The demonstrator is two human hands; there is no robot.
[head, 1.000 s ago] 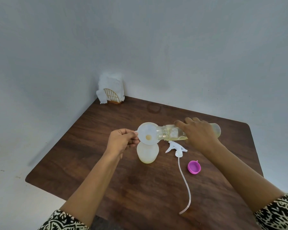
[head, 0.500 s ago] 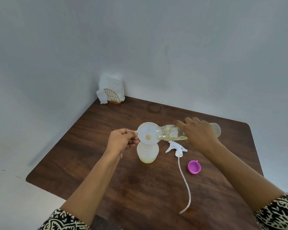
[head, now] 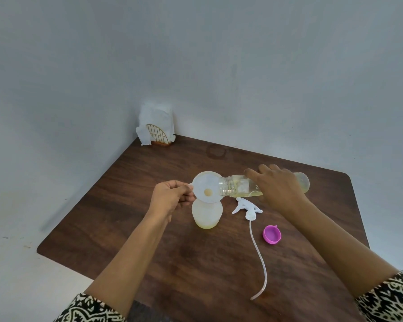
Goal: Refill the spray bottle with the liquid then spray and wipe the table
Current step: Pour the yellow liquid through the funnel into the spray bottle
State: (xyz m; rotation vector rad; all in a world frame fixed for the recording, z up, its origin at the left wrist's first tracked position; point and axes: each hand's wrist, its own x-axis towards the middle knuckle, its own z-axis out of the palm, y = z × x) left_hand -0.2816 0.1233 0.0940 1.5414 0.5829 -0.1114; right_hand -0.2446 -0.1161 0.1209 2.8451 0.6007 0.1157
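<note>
A translucent spray bottle (head: 207,214) stands open on the brown table (head: 130,205), a little yellow liquid at its bottom. A white funnel (head: 206,186) sits in its neck. My left hand (head: 170,198) pinches the funnel's tab at its left rim. My right hand (head: 276,188) grips a clear refill bottle (head: 236,185) of pale yellow liquid, held nearly level with its open mouth over the funnel. The white trigger sprayer head (head: 248,209) lies on the table right of the spray bottle, its long tube (head: 260,259) trailing towards me.
A pink cap (head: 271,234) lies upside down right of the tube. A gold wire holder with white napkins (head: 157,129) stands in the table's far left corner against the grey wall. A faint ring stain (head: 216,151) marks the far tabletop.
</note>
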